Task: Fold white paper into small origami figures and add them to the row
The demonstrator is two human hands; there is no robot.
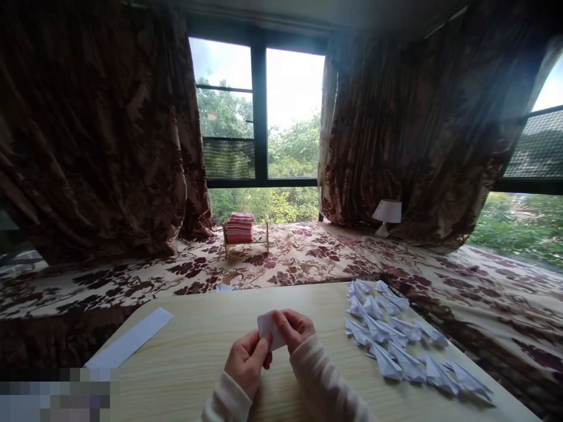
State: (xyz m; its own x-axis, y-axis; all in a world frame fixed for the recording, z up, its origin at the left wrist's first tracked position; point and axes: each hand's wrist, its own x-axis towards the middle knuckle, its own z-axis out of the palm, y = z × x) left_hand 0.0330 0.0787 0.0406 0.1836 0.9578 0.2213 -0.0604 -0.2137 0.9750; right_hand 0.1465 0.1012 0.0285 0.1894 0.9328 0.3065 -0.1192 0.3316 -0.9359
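Note:
A small piece of white paper (265,323) is held up between my two hands, above the near middle of the table. My left hand (247,358) pinches its lower left part, thumb on top. At its upper right, my right hand (294,328) grips it with the thumb against its face. Fingers cover much of the paper, so its folds cannot be made out. Several folded white paper planes (380,331) lie in rough rows on the right of the table. A long strip of white paper (132,340) lies flat at the left.
The pale wooden table (197,328) adjoins a ledge with flowered cloth (303,258). On the ledge stand a small rack with folded striped cloths (240,227) and a white lamp (387,215). Patterned curtains (365,129) flank the window. A bit of white paper (226,288) shows at the table's far edge.

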